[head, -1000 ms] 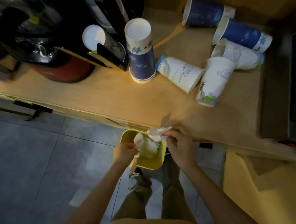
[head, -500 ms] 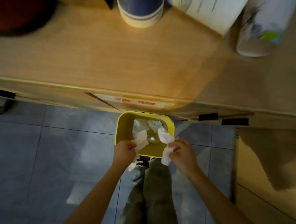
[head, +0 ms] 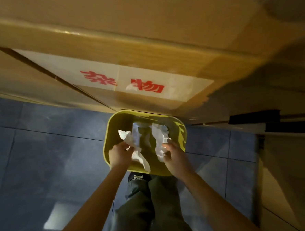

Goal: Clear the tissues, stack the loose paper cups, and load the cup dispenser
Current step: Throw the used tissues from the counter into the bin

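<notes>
The person stands bent over a yellow waste bin [head: 109, 139] on the floor, both arms reaching down into its mouth. The left hand [head: 120, 153] is pinched shut on a crumpled white tissue [head: 138, 155] that trails down from the fingers toward the bin's near rim. The right hand [head: 174, 157] is likewise closed on a second tissue [head: 160, 140], which hangs just ahead of its knuckles, over the bin's middle. More white paper seems to lie deeper in the bin, between and beyond the two hands, though the light is dim and I can't be sure what it is.

This looks like the tissue-clearing step, close to its end. The next move calls only for both hands to loosen so the tissues fall inside the rim, the left one being the likelier to catch on the near edge. The cups and the dispenser are out of view, above the hands past the table edge [head: 134, 48].
</notes>
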Demonstrator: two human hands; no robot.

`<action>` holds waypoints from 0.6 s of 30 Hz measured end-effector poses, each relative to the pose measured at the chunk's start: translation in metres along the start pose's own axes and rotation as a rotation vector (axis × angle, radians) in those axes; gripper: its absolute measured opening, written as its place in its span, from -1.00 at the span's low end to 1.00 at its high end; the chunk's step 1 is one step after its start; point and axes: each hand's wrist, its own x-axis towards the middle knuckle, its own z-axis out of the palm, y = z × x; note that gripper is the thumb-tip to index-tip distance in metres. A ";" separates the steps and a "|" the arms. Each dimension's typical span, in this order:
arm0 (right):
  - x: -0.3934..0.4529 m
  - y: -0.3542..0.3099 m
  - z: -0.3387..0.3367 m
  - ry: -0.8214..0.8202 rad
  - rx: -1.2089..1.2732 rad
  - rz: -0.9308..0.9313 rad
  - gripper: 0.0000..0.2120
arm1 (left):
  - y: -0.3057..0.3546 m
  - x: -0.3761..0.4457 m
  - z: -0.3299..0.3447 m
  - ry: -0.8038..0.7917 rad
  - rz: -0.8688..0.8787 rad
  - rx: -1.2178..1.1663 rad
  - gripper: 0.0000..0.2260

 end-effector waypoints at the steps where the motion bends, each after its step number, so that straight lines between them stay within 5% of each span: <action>1: 0.003 0.000 0.000 0.005 0.008 -0.005 -0.61 | 0.000 0.003 0.003 -0.038 0.012 0.041 -0.76; 12: -0.038 -0.049 -0.054 0.122 0.305 0.092 -0.77 | 0.033 -0.046 -0.056 -0.217 0.031 -0.119 -0.74; 18: -0.099 -0.106 -0.107 0.179 0.419 0.041 -0.89 | 0.091 -0.109 -0.131 -0.205 0.280 -0.088 -0.77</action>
